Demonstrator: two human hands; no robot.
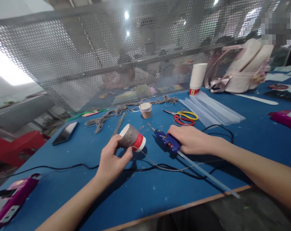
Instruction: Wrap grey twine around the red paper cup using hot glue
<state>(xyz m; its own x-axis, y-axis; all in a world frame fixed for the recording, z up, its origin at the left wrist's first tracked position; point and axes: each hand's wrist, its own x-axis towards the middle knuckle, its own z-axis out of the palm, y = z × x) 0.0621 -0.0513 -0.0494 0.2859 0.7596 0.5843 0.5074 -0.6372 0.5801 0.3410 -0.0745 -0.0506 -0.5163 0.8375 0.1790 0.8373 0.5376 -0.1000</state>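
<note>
My left hand (114, 158) grips a paper cup (131, 138) tilted on its side, fingers and thumb around it. Grey cord covers much of the cup, with a red band and white end bare on the right. A loose strand of the cord (157, 164) trails off to the right. In my right hand (184, 138) is a blue hot glue gun (166, 140), its nozzle pointing up and left, a little apart from the cup. A long translucent glue stick (208, 175) sticks out of its back. Beyond stands a small wrapped cup (145, 110).
Scissors (185, 117) with red and yellow handles lie beyond the glue gun. Glue sticks (213, 109), stacked paper cups (198, 78) and a pale backpack (244, 69) are at back right. Grey cord (116, 111), a phone (65, 133), black cable (80, 165) and purple power strip (16, 199) lie leftward.
</note>
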